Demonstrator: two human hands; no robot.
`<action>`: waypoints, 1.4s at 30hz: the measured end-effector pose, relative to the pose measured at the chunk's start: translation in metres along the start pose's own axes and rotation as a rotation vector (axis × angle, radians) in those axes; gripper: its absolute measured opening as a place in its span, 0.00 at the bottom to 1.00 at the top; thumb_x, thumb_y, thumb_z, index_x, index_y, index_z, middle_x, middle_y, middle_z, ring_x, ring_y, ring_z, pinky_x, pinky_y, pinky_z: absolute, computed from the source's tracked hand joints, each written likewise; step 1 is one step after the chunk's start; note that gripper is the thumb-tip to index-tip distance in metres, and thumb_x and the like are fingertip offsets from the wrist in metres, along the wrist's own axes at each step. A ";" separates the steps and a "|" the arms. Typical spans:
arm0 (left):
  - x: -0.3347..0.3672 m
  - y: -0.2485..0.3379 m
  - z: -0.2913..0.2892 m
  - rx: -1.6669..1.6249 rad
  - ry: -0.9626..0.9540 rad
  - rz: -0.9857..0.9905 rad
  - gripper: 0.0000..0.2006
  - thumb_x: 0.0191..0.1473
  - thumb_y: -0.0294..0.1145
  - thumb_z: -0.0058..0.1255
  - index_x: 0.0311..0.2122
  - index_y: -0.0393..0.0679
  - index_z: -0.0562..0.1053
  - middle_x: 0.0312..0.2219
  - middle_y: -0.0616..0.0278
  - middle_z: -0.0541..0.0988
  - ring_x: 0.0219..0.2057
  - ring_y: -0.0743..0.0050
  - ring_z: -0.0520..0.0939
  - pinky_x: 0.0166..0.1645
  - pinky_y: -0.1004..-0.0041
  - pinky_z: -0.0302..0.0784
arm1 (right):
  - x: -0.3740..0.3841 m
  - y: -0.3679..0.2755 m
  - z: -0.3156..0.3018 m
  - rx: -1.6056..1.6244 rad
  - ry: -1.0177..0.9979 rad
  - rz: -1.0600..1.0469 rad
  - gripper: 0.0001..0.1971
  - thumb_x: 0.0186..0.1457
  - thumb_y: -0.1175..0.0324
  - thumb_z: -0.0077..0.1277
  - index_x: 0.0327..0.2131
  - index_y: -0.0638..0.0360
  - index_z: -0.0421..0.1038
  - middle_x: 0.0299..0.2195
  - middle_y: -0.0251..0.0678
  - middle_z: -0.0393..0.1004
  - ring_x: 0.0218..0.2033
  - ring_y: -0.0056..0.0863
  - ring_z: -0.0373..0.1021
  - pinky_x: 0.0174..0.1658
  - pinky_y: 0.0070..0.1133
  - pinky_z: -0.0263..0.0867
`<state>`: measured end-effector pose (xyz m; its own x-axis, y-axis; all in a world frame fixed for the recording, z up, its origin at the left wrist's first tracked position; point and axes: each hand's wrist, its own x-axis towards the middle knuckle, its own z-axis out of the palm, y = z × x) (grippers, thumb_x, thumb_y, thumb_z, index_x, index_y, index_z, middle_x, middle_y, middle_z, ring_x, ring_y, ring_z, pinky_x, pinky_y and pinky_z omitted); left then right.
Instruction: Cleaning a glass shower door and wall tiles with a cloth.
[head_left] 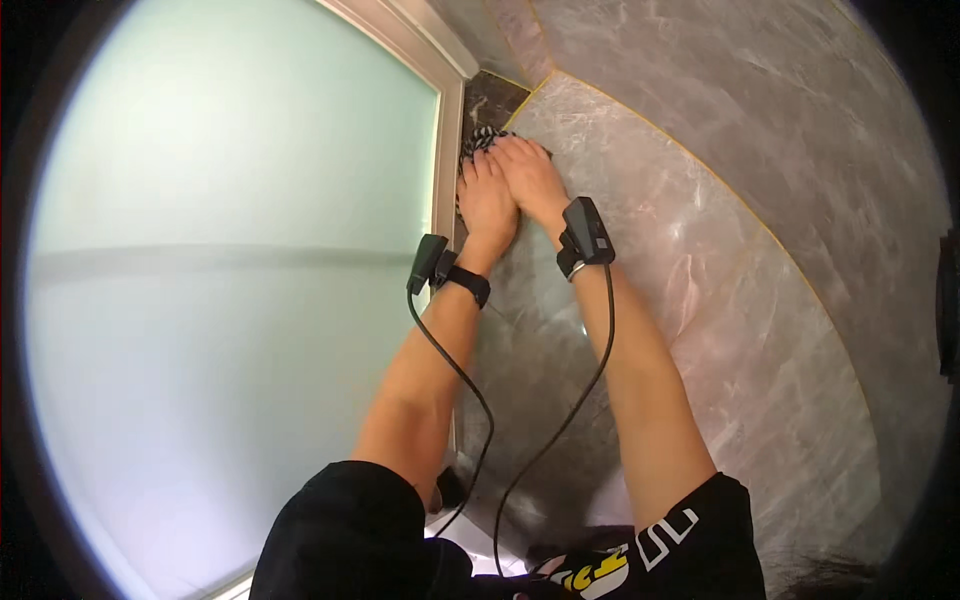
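Both arms stretch forward to a dark patch of floor beside the door frame. Under my hands lies a bunched black-and-white patterned cloth [484, 138], pressed down in the narrow corner. My left hand [488, 198] rests flat on it, close to the frame, fingers pointing away from me. Beside it and partly touching it, my right hand [532, 178] lies palm down with its fingers over the cloth's right part. Most of the cloth is hidden beneath both hands.
A frosted glass door panel [230, 330] in a pale frame [448, 130] fills the left side. Grey marbled tile [740, 340] with yellow joint lines spreads to the right. Each wrist carries a strapped black device, and their cables [487, 400] hang between my forearms.
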<state>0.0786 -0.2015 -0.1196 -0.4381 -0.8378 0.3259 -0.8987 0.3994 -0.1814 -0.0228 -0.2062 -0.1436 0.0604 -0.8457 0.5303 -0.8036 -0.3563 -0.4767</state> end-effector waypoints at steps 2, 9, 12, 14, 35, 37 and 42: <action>-0.013 -0.001 0.003 0.012 0.000 -0.017 0.22 0.51 0.32 0.42 0.52 0.35 0.65 0.51 0.51 0.67 0.51 0.54 0.67 0.51 0.61 0.65 | -0.006 0.000 0.002 0.076 -0.055 -0.037 0.18 0.53 0.67 0.40 0.47 0.60 0.69 0.51 0.39 0.67 0.54 0.35 0.60 0.58 0.30 0.53; -0.064 0.003 -0.013 0.012 -0.315 -0.135 0.21 0.51 0.34 0.44 0.49 0.32 0.67 0.47 0.47 0.69 0.47 0.54 0.70 0.48 0.63 0.66 | -0.044 -0.020 0.013 0.159 -0.234 -0.075 0.17 0.52 0.68 0.42 0.46 0.60 0.69 0.50 0.40 0.68 0.54 0.34 0.61 0.57 0.29 0.53; -0.097 0.011 -0.026 0.081 -0.299 -0.153 0.18 0.50 0.34 0.44 0.44 0.34 0.68 0.42 0.48 0.69 0.43 0.54 0.70 0.44 0.62 0.67 | -0.064 -0.034 0.010 0.108 -0.264 -0.213 0.16 0.51 0.67 0.42 0.43 0.58 0.71 0.46 0.34 0.70 0.51 0.30 0.63 0.55 0.26 0.56; -0.138 0.012 -0.029 0.159 -0.258 -0.163 0.15 0.50 0.33 0.44 0.41 0.35 0.68 0.37 0.51 0.69 0.40 0.55 0.71 0.41 0.62 0.68 | -0.093 -0.053 0.014 0.234 -0.258 -0.273 0.15 0.51 0.68 0.42 0.42 0.59 0.71 0.46 0.35 0.70 0.51 0.31 0.63 0.55 0.26 0.56; -0.198 0.100 -0.069 -0.228 -0.200 -0.085 0.21 0.53 0.30 0.39 0.53 0.39 0.64 0.53 0.55 0.65 0.53 0.51 0.64 0.50 0.56 0.60 | -0.195 -0.053 -0.111 0.002 -0.302 -0.049 0.19 0.53 0.70 0.41 0.50 0.62 0.65 0.54 0.38 0.63 0.58 0.32 0.57 0.59 0.27 0.53; -0.146 0.091 -0.050 -0.313 -0.258 -0.203 0.23 0.53 0.29 0.41 0.56 0.40 0.61 0.57 0.56 0.62 0.58 0.49 0.60 0.55 0.49 0.55 | -0.159 -0.035 -0.086 -0.049 -0.196 0.003 0.19 0.54 0.69 0.40 0.50 0.62 0.65 0.54 0.37 0.63 0.58 0.32 0.56 0.59 0.27 0.52; -0.039 0.057 0.000 -0.436 -0.094 -0.119 0.21 0.52 0.34 0.42 0.53 0.43 0.65 0.56 0.60 0.65 0.57 0.55 0.62 0.53 0.46 0.54 | -0.071 0.012 -0.035 -0.103 0.016 0.143 0.19 0.54 0.68 0.39 0.49 0.60 0.66 0.53 0.38 0.66 0.57 0.32 0.58 0.58 0.28 0.52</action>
<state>0.0444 -0.1462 -0.1426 -0.3453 -0.9095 0.2314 -0.8766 0.4006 0.2664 -0.0580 -0.1361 -0.1626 -0.0676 -0.8781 0.4736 -0.8596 -0.1897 -0.4745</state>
